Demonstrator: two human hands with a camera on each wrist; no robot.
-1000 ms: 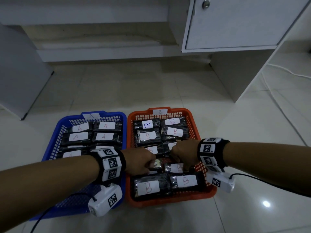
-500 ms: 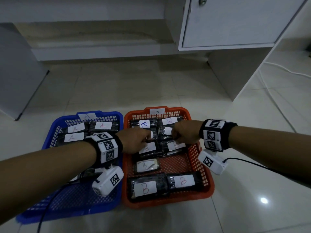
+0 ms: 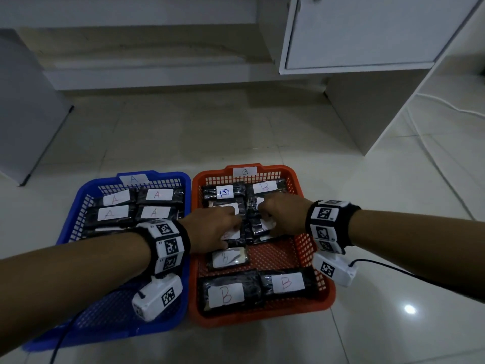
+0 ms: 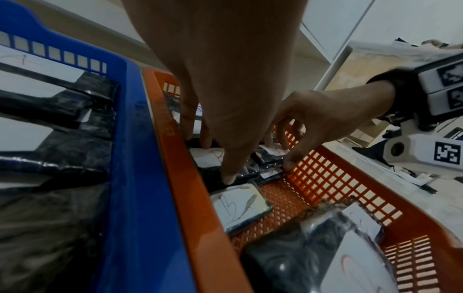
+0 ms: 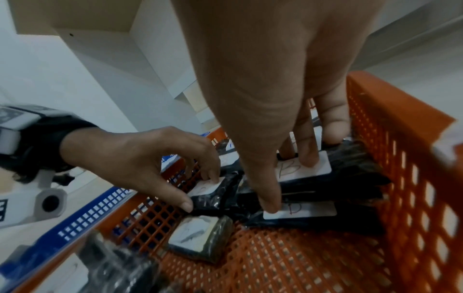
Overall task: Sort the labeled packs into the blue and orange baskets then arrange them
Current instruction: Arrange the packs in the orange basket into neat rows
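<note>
The orange basket (image 3: 275, 258) holds several black packs with white B labels; the blue basket (image 3: 110, 311) beside it holds A packs (image 3: 157, 194). Both hands are in the middle of the orange basket. My left hand (image 3: 231, 227) grips a black B pack (image 5: 213, 190), with its thumb on the near edge and its fingers on top. My right hand (image 3: 265, 219) spans two B packs (image 5: 300, 168), fingers on the farther label and thumb on the nearer one. A small B pack (image 3: 228, 258) lies loose just behind the left hand. Two large B packs (image 3: 228, 295) fill the near end.
The baskets stand side by side on a pale tiled floor (image 3: 183, 137). A white cabinet (image 3: 367, 35) hangs above at the back right, with a white cable (image 3: 446, 106) on the floor beyond it. A grey panel (image 3: 23, 106) stands at the left.
Both hands have moved away from me toward the far end of the orange basket and slid the middle B packs along. The small B pack stays behind on bare mesh.
</note>
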